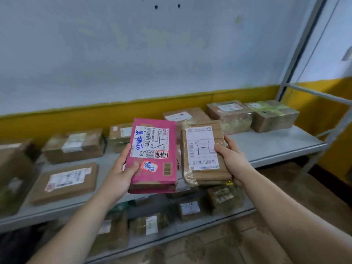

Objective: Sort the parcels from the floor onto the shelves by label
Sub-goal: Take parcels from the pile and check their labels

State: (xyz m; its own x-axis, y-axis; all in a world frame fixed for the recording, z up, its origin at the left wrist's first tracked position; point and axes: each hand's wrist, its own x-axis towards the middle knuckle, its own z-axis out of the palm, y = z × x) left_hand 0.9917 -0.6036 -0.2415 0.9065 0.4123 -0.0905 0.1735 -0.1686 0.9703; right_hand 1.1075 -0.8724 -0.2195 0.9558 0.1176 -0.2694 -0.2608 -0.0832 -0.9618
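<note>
Head view: my left hand (123, 168) grips the pink parcel (154, 155) at its lower left edge, thumb on the label face. My right hand (231, 159) clasps the brown parcel (203, 153) along its right edge. Both parcels hang side by side in the air above the front edge of the upper shelf (266, 143). Each rides in 1 hand, so I judge them light. The pink one looks like stiff card, crushed at its near end. The brown one is bound in glossy tape and may be slippery, so I would hold it across the long edges. Below, the lower shelf (190, 230) carries several small brown boxes. On the upper shelf a flat parcel (64, 182) lies near the front left. A row of boxes runs along the back edge to a green-taped box (274, 115) at the back right corner.
</note>
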